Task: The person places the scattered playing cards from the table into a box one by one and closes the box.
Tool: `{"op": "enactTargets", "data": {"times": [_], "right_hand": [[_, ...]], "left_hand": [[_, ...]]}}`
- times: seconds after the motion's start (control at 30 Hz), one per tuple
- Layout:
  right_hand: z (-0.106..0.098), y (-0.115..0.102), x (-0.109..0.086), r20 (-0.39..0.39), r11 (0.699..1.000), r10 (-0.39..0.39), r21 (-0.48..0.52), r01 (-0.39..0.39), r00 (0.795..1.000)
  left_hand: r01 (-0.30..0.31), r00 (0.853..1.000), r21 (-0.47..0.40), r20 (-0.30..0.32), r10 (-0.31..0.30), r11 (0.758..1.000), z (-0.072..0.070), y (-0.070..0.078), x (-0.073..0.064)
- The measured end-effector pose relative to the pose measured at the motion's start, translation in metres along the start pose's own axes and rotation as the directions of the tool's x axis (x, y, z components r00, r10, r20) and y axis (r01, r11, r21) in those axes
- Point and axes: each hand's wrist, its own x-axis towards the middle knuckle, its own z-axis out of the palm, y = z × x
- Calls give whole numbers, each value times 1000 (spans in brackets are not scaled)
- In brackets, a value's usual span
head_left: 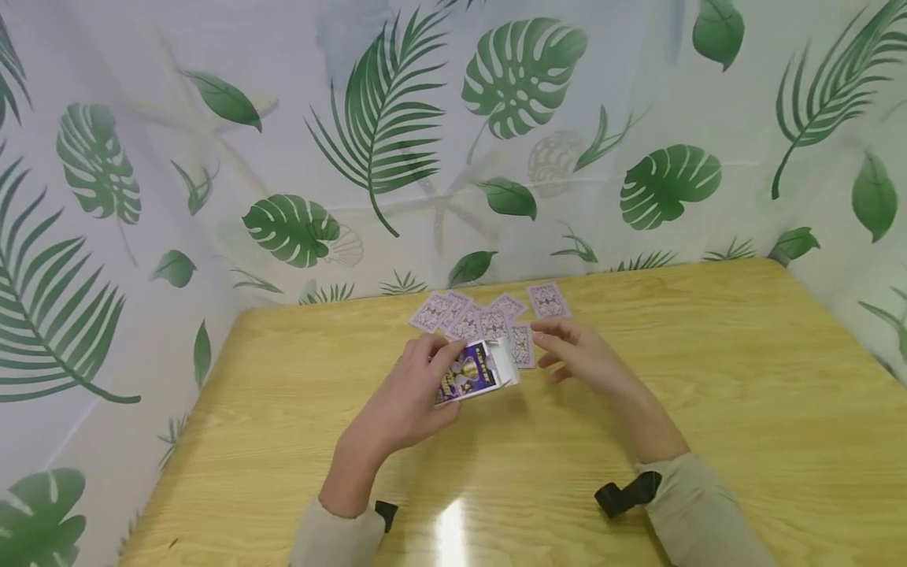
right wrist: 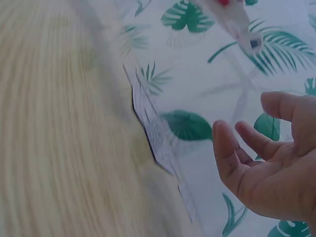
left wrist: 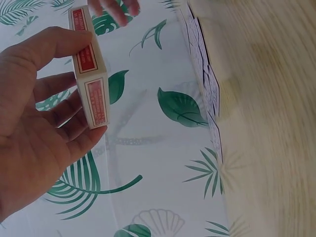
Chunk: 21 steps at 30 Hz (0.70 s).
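My left hand [head_left: 407, 394] grips a playing card box [head_left: 471, 372], thumb on its dark blue and gold face and fingers around the other side. The box is tilted above the table, its white end flap [head_left: 505, 364] standing open toward the right. Red labels show on the narrow sides of the card box [left wrist: 89, 66] in the left wrist view. Just right of the flap, my right hand [head_left: 584, 358] hovers with loosely bent fingers and holds nothing. Several playing cards [head_left: 494, 324] lie patterned backs up beyond the hands, most of them overlapping.
The wooden table [head_left: 744, 378] reaches back to a white cloth wall [head_left: 439, 157] printed with green leaves. One separate card [head_left: 548, 300] lies at the right of the spread, near the table's back edge. Black straps [head_left: 627, 494] sit at my wrists.
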Motion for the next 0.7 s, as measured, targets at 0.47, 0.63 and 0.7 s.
{"op": "enactTargets", "data": {"times": [0.47, 0.63, 0.7], "right_hand": [[-13, 21, 48, 39, 760, -57, -646, 69, 998], [-14, 17, 41, 84, 647, 14, -760, 55, 996], [-12, 15, 37, 114, 617, 16, -783, 79, 993]], "left_hand": [[39, 999, -6, -2, -39, 999, -6, -5, 1], [41, 999, -14, -2, -41, 999, -10, -5, 4], [42, 999, -8, -3, -42, 999, -12, -5, 4]]}}
